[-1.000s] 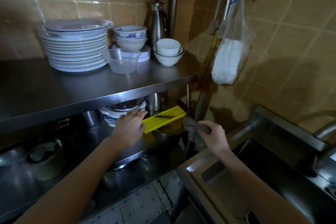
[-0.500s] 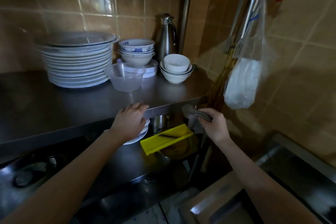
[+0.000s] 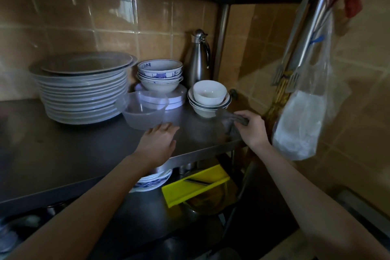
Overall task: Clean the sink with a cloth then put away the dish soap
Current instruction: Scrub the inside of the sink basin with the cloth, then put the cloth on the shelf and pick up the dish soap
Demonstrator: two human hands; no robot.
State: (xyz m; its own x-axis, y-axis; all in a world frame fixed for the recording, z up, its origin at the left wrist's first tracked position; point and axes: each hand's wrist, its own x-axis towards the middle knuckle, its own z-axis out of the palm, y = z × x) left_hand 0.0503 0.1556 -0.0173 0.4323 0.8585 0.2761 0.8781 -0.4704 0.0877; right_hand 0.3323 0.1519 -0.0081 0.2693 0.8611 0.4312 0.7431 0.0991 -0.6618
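Observation:
My right hand grips a grey cloth and holds it over the right end of the steel shelf, just in front of a stack of white bowls. My left hand rests flat on the shelf near its front edge, fingers spread, holding nothing, right in front of a clear plastic tub. Only the sink's rim shows, at the lower right. No dish soap is in view.
On the shelf stand a tall stack of plates, blue-patterned bowls and a steel flask. A plastic bag and metal utensils hang at the right. Below lie a yellow tray and more plates.
Both hands rose from the lower shelf level to the upper shelf. The right hand carried the cloth up onto the shelf; the left hand left the yellow tray. The view tilted up, away from the sink.

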